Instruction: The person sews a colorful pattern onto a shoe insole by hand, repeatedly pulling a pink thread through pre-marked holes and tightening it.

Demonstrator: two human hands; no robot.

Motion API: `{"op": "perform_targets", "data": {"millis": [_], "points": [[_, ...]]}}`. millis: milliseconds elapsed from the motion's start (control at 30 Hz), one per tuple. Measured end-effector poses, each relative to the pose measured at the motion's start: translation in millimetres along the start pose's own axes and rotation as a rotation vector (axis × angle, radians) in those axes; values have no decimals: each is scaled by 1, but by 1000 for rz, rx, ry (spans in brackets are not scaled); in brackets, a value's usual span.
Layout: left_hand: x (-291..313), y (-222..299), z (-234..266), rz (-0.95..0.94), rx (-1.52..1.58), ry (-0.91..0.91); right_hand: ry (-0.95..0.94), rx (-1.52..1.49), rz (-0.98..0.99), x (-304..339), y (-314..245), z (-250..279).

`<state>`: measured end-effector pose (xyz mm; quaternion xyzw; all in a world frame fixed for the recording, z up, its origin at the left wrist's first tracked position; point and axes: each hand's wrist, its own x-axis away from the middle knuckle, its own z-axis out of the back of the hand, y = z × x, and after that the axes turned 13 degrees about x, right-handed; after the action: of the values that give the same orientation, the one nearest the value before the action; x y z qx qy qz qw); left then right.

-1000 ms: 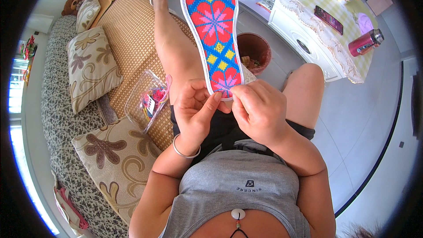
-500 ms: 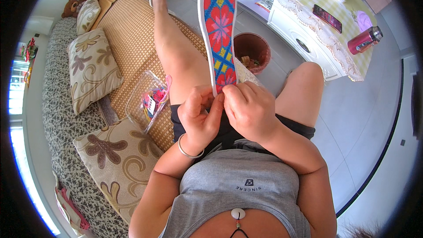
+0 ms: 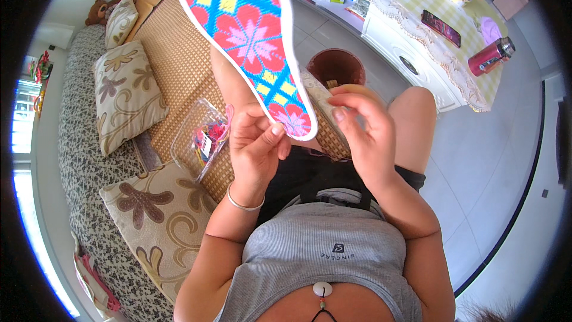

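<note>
My left hand [image 3: 257, 137] is closed on the narrow end of an insole [image 3: 253, 45], thumb on top. The insole has a white rim and a red, pink, blue and yellow flower-and-diamond pattern; its wide end runs out of view at the top. My right hand [image 3: 368, 128] is raised to the right of the insole, apart from it. Its thumb and fingers are bent and spread, partly blurred, with nothing visible between them. A thin dark pinkish thread [image 3: 333, 157] lies below, between the insole's end and my right hand.
A clear plastic box [image 3: 199, 140] of colourful threads sits left on the woven mat, beside patterned cushions [image 3: 128, 92]. Past my right hand stands a brown bin [image 3: 336, 65]. At right, a cloth-covered table [image 3: 411, 0] bears a phone [image 3: 441, 28] and a red flask [image 3: 491, 56].
The insole has turned and tilted leftward, its patterned face looking larger. My right hand has let go of its end and moved right. My left hand still grips it, slightly further left.
</note>
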<state>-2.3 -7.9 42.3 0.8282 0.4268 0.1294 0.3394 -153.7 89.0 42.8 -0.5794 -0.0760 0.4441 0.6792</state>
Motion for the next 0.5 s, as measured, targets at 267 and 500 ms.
{"op": "perform_targets", "data": {"millis": [267,500], "points": [[5,-13,-4,162,74,-116,-367,-1283,-770,21,5,-21],[10,-10,9,109,73,-113,93,-1384,-696,-33,41,16]]}}
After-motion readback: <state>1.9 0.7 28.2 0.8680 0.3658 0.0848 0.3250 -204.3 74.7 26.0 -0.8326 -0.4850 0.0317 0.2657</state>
